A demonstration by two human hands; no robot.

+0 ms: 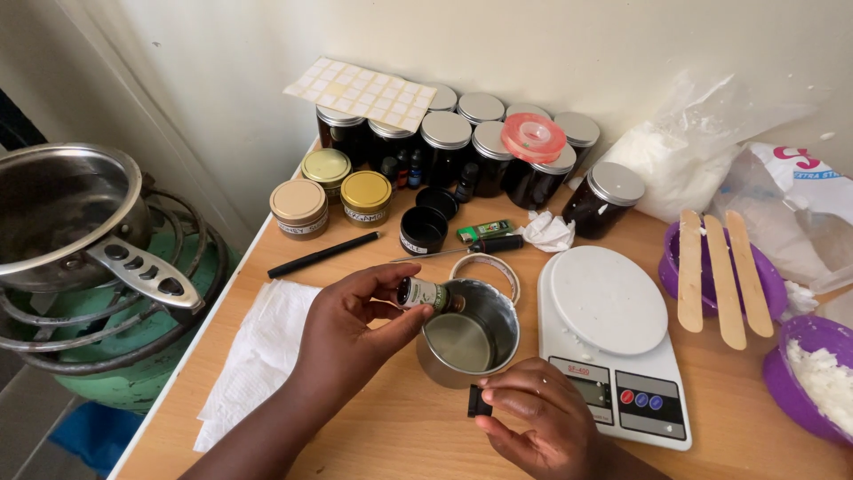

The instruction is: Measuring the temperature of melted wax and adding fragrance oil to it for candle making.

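A small dark bottle [424, 294] is gripped in the fingers of the left hand [351, 333] and tipped on its side, its mouth over the rim of a small steel pot [468, 336] that stands near the middle of the wooden table [409, 427]. A small black cap [479, 402] is pinched in the fingers of the right hand [542, 422], just beside the pot near the front edge. A white kitchen scale [609, 338] is set just right of the pot, and a white paper towel [258, 351] is spread at the left edge. Behind the pot a black pencil [325, 254], a black open jar [424, 230], a green lighter [484, 231] and a crumpled tissue [548, 232] are laid. Along the back edge, against the pale wall, dark glass jars [480, 142] with silver lids are massed, about ten being countable. Three gold-lidded tins [330, 196] are grouped at the back left corner. Three wooden sticks [721, 276] are rested across one of two purple bowls [804, 373] at the right edge. Beyond the left edge, a steel saucepan [67, 209] is seated on a green gas burner [133, 373].
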